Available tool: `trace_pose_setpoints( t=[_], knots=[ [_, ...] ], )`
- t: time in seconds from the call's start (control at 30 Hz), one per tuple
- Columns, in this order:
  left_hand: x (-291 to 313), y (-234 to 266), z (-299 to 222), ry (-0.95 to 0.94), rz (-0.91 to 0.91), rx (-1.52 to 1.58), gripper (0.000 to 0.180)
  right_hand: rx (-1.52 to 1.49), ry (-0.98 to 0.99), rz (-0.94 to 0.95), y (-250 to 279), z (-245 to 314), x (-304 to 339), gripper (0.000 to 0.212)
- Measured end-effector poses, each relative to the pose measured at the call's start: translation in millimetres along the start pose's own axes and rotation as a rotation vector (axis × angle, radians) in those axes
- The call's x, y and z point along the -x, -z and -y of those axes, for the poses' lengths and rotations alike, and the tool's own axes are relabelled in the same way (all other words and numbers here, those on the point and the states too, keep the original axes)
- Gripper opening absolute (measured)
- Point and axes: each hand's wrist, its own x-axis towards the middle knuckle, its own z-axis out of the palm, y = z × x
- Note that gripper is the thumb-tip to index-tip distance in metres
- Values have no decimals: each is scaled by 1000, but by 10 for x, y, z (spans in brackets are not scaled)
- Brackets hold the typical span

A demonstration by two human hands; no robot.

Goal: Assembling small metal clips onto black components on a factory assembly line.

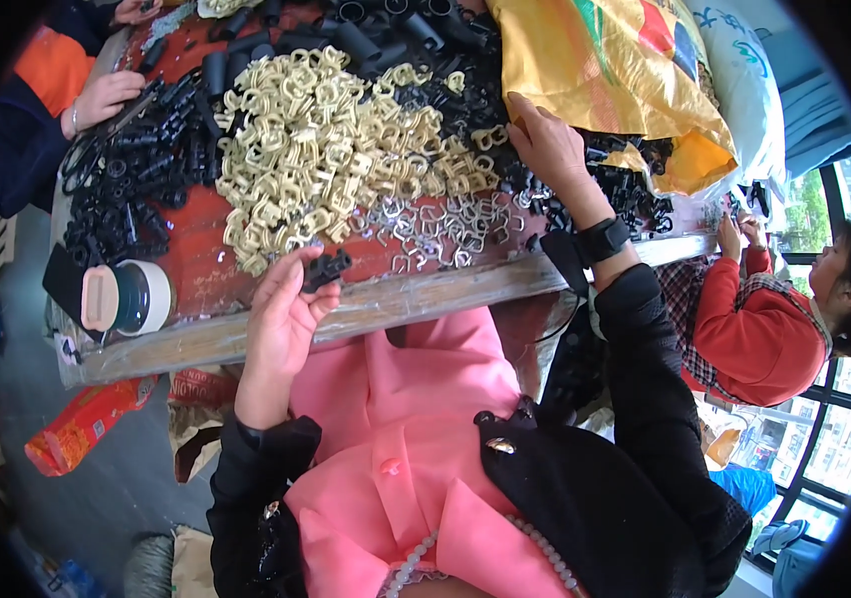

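My left hand [284,311] is closed on a small black plastic fitting [327,270] above the table's near edge, holding it between thumb and fingers. Farther out, my right hand [553,154] reaches over the table beside the yellow woven bag [600,85]. Its visible fingers are stretched out and apart, next to the cream plastic clips [296,140] at the right end of their heap. Some of its fingers are hidden. Silvery metal clips [435,227] lie between my hands, along the front of the cream heap.
Black plastic parts [132,164] cover the table's left side. A lidded glass jar [137,299] stands at the near left corner. A white sack [752,100] leans behind the yellow bag. A co-worker's hand [105,100] rests at the far left; another person [764,329] sits at right.
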Motion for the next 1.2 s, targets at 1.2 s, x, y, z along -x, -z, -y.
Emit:
trace_pose_setpoints(
  t=[1.2],
  knots=[
    [5, 66, 9, -43, 17, 0, 32, -1363, -396, 293, 285, 301, -781, 24]
  ],
)
